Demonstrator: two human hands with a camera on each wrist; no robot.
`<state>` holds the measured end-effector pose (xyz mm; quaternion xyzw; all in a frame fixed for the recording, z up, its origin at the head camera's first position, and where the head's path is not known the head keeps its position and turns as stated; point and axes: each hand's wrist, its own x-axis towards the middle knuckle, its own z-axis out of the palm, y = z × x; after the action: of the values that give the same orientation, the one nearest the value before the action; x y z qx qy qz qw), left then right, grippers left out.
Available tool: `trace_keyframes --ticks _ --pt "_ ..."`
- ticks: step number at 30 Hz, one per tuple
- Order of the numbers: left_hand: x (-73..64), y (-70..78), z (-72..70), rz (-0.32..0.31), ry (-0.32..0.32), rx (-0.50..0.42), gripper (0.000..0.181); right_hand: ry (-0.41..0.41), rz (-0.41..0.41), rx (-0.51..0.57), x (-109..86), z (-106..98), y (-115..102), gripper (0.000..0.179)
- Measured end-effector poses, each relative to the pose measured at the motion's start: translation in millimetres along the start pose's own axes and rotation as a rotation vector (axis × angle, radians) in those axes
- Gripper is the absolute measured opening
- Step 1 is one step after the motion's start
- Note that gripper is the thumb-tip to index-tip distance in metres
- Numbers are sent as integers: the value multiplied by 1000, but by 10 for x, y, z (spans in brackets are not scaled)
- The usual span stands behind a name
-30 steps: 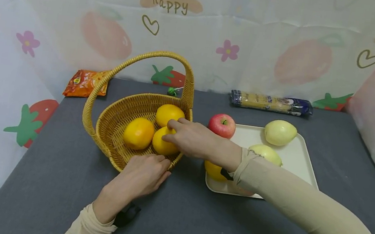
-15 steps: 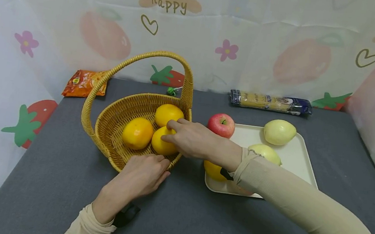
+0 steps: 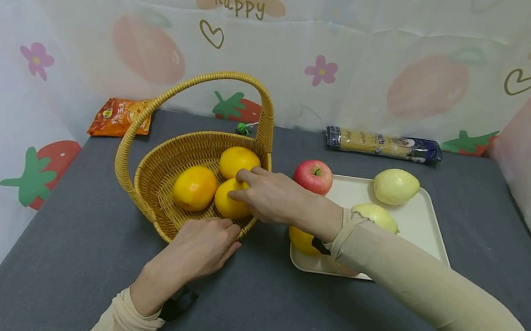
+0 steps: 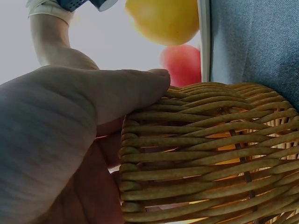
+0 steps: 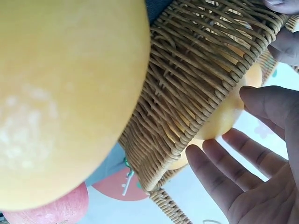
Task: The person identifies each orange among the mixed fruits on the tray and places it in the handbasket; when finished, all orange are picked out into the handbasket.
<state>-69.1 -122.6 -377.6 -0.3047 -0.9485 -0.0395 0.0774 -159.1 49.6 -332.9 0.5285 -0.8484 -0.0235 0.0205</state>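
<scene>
A wicker basket (image 3: 158, 174) with a tall arched handle stands left of centre, holding three oranges. My left hand (image 3: 205, 244) grips its near rim; in the left wrist view, the thumb (image 4: 140, 88) presses the outside of the weave while the other fingers are on the inner side. My right hand (image 3: 274, 195) reaches over the basket's right rim, with thumb and fingers around the nearest right orange (image 3: 228, 200). In the right wrist view its fingertips meet that orange (image 5: 222, 119). The other oranges (image 3: 195, 188) lie to the left and behind.
A cream tray (image 3: 420, 230) on the right carries two pale yellow-green fruits (image 3: 396, 186), a red apple (image 3: 313, 176) and a yellow fruit (image 3: 303, 241) partly under my right forearm. Behind lie an orange snack bag (image 3: 118, 118), a noodle pack (image 3: 383, 145) and a green-wrapped lollipop (image 3: 243, 128).
</scene>
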Motion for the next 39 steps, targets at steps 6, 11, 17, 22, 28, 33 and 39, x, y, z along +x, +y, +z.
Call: trace_keyframes --ticks 6,11,17,22,28,33,39 --pt "-4 7 3 -3 0 3 21 -19 5 10 -7 -5 4 31" --pt "-9 14 6 -3 -9 4 21 -41 7 30 -25 -12 11 32" --pt "-13 17 10 -4 -19 -4 20 0 -6 32 -95 -63 15 33" --pt "-13 24 13 -4 -17 -7 20 69 -18 25 -247 -179 39 34" --pt "-13 33 20 8 25 14 22 133 12 38 -563 -275 122 38" --pt "-9 32 18 8 27 21 22 134 44 36 -835 -286 180 39" --pt "-6 17 4 -5 15 13 24 75 72 36 -1017 -210 199 44"
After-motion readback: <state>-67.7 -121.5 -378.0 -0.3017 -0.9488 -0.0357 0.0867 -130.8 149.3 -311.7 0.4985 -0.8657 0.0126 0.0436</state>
